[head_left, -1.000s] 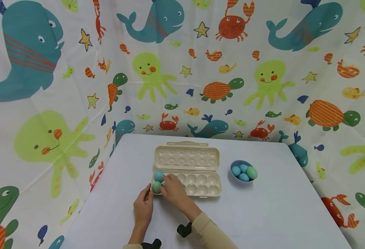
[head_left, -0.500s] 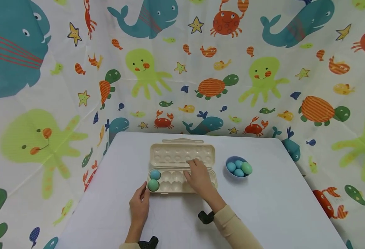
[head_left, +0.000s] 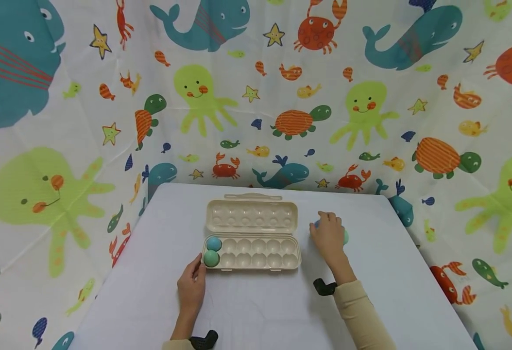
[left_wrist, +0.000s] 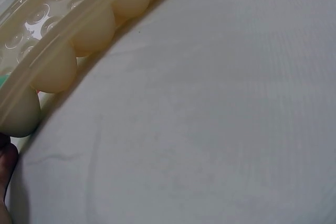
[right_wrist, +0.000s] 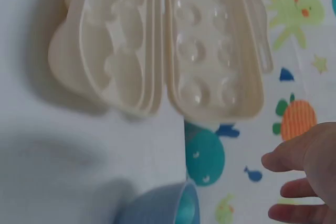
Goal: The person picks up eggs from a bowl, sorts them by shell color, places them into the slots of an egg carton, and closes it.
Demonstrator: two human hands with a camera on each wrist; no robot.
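A beige egg carton (head_left: 251,253) lies with its lid (head_left: 251,217) folded back. Its leftmost column bears a blue egg (head_left: 214,244) behind a green egg (head_left: 211,258). My left hand (head_left: 191,287) holds the carton's front left corner with thumb and fingers. Over the small blue bowl, my right hand (head_left: 329,238) hovers with fingers spread and hides most of it. A green egg (head_left: 346,236) peeks out to the right of that hand. In the right wrist view the bowl (right_wrist: 155,205) is at the bottom, with the fingertips (right_wrist: 270,161) above it.
A white cloth covers the table (head_left: 260,311). Behind and at both sides hangs a curtain (head_left: 238,107) printed with sea animals. Dark wrist-worn mounts (head_left: 324,287) sit at both wrists.
My right hand has left the carton's left end, where the green egg now sits uncovered, and has moved right to the bowl. My left hand stays at the carton's corner.
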